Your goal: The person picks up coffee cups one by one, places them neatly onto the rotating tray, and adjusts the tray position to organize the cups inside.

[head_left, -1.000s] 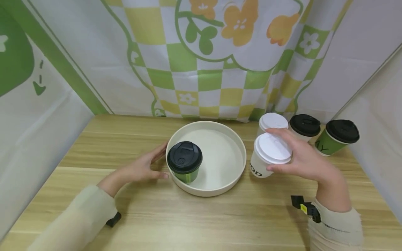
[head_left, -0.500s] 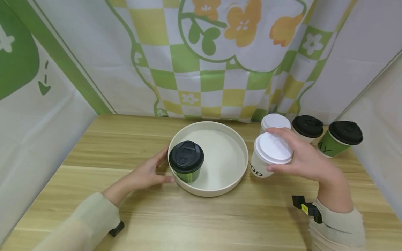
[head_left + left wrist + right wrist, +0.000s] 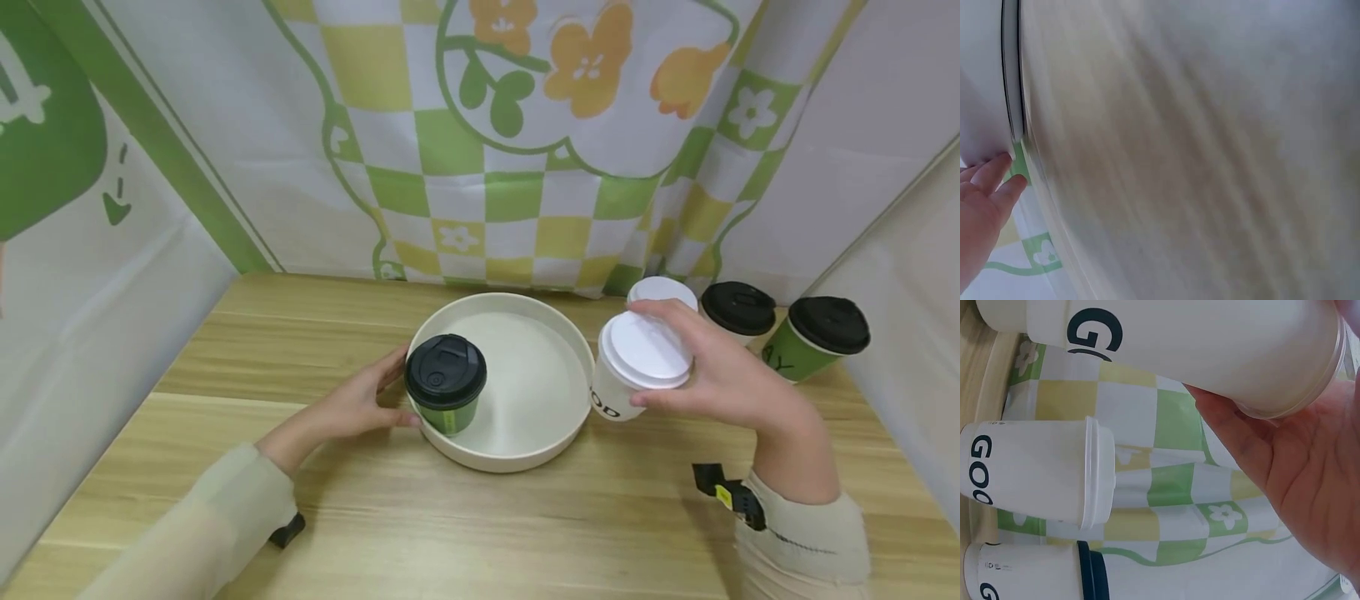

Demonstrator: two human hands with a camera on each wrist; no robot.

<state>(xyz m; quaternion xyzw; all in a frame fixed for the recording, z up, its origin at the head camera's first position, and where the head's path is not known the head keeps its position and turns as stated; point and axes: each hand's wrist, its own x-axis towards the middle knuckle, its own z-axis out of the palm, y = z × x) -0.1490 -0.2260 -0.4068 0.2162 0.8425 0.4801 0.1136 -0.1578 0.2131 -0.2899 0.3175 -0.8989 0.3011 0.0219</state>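
My right hand [image 3: 720, 375] grips a white paper coffee cup [image 3: 648, 346] with a white lid, thumb in front and fingers behind. The cup is beside the right rim of a round cream tray [image 3: 536, 375]; in the right wrist view, the held cup [image 3: 1210, 340] is tilted and its base appears raised. A green paper cup [image 3: 447, 379] with a black lid stands upright inside the tray at left. My left hand [image 3: 352, 408] rests its thumb and fingers against the tray's left outer wall; in the left wrist view, its fingertips [image 3: 999, 172] have no curl around anything.
Behind my right hand stand another white-lidded cup [image 3: 662, 288], a black-lidded white cup [image 3: 737, 310] and a green black-lidded cup [image 3: 806, 346]. They are near the wooden table's [image 3: 480, 533] back right edge. A checked curtain [image 3: 510, 200] hangs along the back.
My right hand has carried the white cup slightly left, closer to the tray's rim. My left hand stays at the tray, its thumb now nearer the wall. The head view has shifted a little.
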